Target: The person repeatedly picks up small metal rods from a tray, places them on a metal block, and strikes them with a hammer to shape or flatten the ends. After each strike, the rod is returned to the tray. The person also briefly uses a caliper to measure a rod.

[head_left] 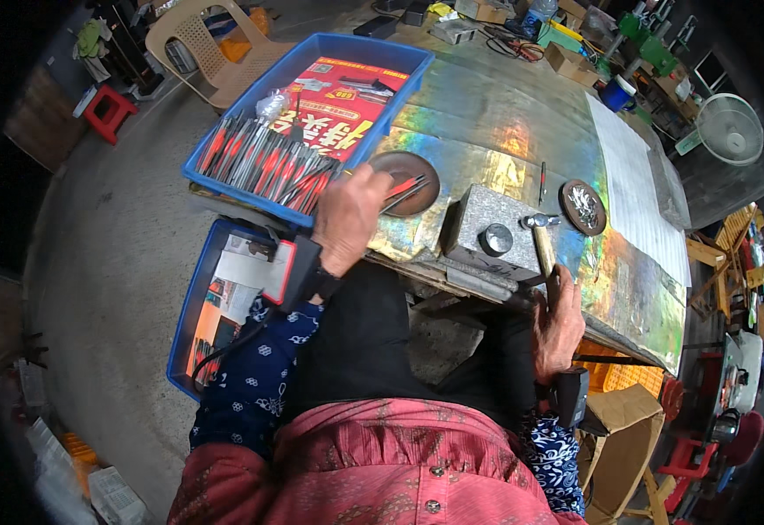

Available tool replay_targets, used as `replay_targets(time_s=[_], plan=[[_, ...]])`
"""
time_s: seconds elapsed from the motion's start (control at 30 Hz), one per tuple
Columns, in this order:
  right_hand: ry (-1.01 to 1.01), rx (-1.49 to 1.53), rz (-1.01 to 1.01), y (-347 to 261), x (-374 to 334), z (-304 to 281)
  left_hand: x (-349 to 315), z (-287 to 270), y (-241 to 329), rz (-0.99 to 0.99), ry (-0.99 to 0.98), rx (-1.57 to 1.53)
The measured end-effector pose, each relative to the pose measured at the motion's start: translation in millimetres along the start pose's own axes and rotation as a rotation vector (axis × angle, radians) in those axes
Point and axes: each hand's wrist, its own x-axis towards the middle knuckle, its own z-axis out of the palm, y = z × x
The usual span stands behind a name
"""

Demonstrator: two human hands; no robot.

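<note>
My left hand [351,214] is curled over the front right corner of a blue tray [413,66], beside a brown round dish [391,162]. Slim red-and-black tools [408,186] extend from its fingers over the dish. Whether they are gripped or lie in the dish I cannot tell. Many similar tools [268,162] lie in a row inside the tray. My right hand [559,324] rests at the table's front edge with fingers stretched out, by the wooden handle end of a hammer [543,241]. The hammer leans against a grey stone block [487,214] with a round dark metal piece [496,239] on top.
A brown dish of small silvery parts [583,208] sits right of the hammer, near a single slim tool [542,184]. Below the tray stands a second blue bin [185,324]. A cardboard box [623,429] is at the lower right, a beige chair [216,52] behind the tray.
</note>
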Motion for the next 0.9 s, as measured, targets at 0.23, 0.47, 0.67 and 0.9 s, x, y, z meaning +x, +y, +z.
replay_targets(time_s=[0.23,0.47,0.67,0.9], plan=[[-0.007,-0.008,0.045,-3,0,0,7,-45,-59,-0.099,-0.068,0.175],[0.009,0.019,0.005,-8,1,-5,5,-30,-93,-0.217,-0.266,0.361],[-0.048,-0.001,0.069,-6,3,-19,9,-24,-101,-0.197,-0.313,0.392],[0.057,0.056,0.134,30,16,-29,10,-35,-93,-0.214,-0.293,0.363]])
